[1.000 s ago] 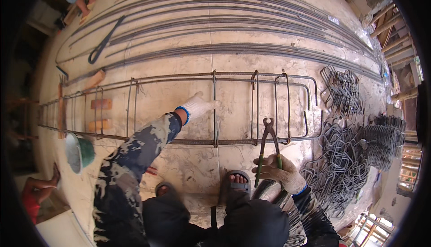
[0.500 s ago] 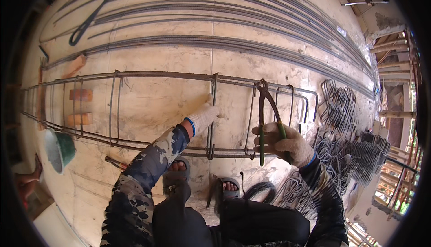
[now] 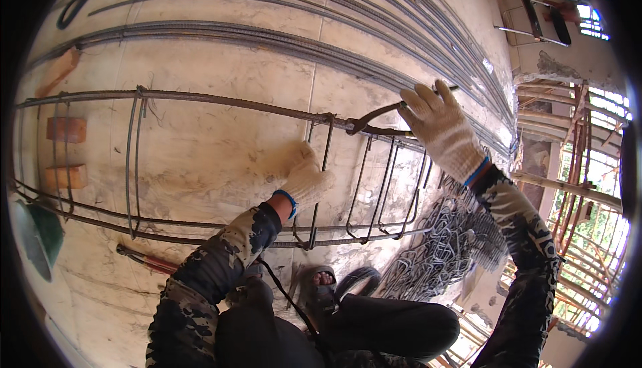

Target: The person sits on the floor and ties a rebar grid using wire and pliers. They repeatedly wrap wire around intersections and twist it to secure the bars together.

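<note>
My left hand [image 3: 306, 177], in a pale knit glove with a blue cuff, is over the middle of a long rebar cage [image 3: 221, 101]. It overlaps a rectangular stirrup [image 3: 326, 146]; its fingertips are blurred, so their grip is unclear. My right hand [image 3: 443, 130], gloved alike, holds a pair of pincers [image 3: 378, 115] by the spread handles, its fingers lying over them. The pincers' jaws meet the cage's far top bar, just right of that stirrup. Further stirrups [image 3: 382, 191] stand to the right along the cage.
Long loose rebars [image 3: 267, 37] lie beyond the cage. Wood blocks [image 3: 67, 130] sit at the left. Bent stirrups [image 3: 428, 247] are heaped at the right. A red-handled tool [image 3: 144, 259], a green container [image 3: 40, 237] and a coil of black wire [image 3: 358, 281] are on the near side.
My right hand has moved up and away with the pincers; their handles now spread apart and jaws sit on the far bar. The view has shifted right; my left hand stays by the stirrup.
</note>
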Tool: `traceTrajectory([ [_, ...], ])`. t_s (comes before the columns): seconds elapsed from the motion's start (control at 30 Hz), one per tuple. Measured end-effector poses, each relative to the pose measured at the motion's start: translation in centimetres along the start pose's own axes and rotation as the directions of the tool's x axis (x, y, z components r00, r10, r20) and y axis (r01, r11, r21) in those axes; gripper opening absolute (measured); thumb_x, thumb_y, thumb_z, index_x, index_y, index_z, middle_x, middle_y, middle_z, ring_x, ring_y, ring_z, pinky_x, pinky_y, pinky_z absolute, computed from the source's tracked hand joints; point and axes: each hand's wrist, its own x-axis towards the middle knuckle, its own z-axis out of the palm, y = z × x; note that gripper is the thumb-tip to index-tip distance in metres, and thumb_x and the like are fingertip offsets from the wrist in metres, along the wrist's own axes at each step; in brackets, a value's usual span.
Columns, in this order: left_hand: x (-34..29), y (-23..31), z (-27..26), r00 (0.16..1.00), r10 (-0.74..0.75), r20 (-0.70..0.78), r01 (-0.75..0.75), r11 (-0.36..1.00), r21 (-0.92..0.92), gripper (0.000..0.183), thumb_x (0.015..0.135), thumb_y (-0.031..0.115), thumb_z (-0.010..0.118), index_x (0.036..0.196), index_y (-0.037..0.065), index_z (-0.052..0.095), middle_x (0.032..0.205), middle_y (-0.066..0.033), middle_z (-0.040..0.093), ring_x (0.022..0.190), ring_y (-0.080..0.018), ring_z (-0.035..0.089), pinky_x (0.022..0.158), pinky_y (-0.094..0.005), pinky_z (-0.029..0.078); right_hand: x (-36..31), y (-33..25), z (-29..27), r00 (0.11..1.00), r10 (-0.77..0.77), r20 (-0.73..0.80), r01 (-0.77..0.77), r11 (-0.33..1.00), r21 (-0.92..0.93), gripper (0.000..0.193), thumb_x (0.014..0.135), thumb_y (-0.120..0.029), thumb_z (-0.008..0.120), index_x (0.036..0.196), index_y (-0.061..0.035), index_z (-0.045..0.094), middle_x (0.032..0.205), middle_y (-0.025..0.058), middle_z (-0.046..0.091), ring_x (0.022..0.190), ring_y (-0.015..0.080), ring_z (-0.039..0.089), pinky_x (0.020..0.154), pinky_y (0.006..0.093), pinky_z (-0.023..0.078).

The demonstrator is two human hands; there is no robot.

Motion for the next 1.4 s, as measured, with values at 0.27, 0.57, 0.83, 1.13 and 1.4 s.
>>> traceTrajectory([
  [0.27,-0.1,0.2,0.9,0.995,0.073,-0.063,-0.067,0.994,0.090,0.114,0.092,0.032,0.069,0.168,-0.021,0.003,0.149,-0.0460,0.050,0.134,-0.0510,0.059,0.116,-0.0528,0.048,5.6,3.8,-1.4,0.991,-0.133,0.003,0.132,0.978,-0.164,0.047,0.098,-0.022,0.082,0.144,-0.0173,0.075,0.160,0.0016,0.058,0.151,0.0273,0.052,0.135,0.0554,0.039],
  [0.57,-1.0,2.3,-0.5,1.000,-0.001,-0.002,0.002,0.993,0.119,0.123,0.087,0.036,0.072,0.170,-0.020,0.001,0.169,-0.0506,0.027,0.156,-0.0659,0.035,0.132,-0.0614,0.032,7.2,3.6,-2.9,0.979,-0.195,0.052,0.201,0.960,-0.196,0.052,0.095,-0.025,0.085,0.146,-0.0206,0.073,0.161,-0.0007,0.058,0.151,0.0236,0.053,0.137,0.0546,0.036],
  [0.83,-1.4,2.5,-0.9,1.000,0.000,-0.008,0.001,0.995,0.100,0.125,0.085,0.037,0.074,0.170,-0.019,0.002,0.168,-0.0503,0.029,0.156,-0.0662,0.035,0.130,-0.0622,0.035,8.6,3.9,-2.5,0.964,-0.216,0.155,0.233,0.967,-0.102,0.033,0.099,-0.019,0.080,0.131,-0.0104,0.078,0.136,0.0015,0.071,0.131,0.0232,0.065,0.135,0.0512,0.038],
  [1.13,-1.2,2.1,-0.8,1.000,-0.003,0.016,0.002,0.995,0.097,0.128,0.084,0.041,0.073,0.170,-0.019,0.001,0.167,-0.0497,0.029,0.150,-0.0652,0.040,0.128,-0.0629,0.036,9.0,5.1,-0.3,0.967,-0.252,-0.035,0.248,0.965,-0.089,0.043,0.101,-0.015,0.076,0.143,-0.0075,0.070,0.132,0.0102,0.074,0.127,0.0261,0.069,0.122,0.0466,0.051],
  [1.4,-1.3,2.1,-0.9,1.000,0.003,-0.009,-0.002,0.995,0.098,0.126,0.085,0.041,0.072,0.170,-0.020,0.002,0.168,-0.0498,0.029,0.154,-0.0654,0.036,0.130,-0.0638,0.033,11.5,4.6,-3.3,0.915,-0.198,0.351,0.243,0.966,-0.090,0.044,0.099,-0.016,0.080,0.140,-0.0072,0.068,0.127,0.0097,0.073,0.125,0.0246,0.070,0.103,0.0416,0.060],
])
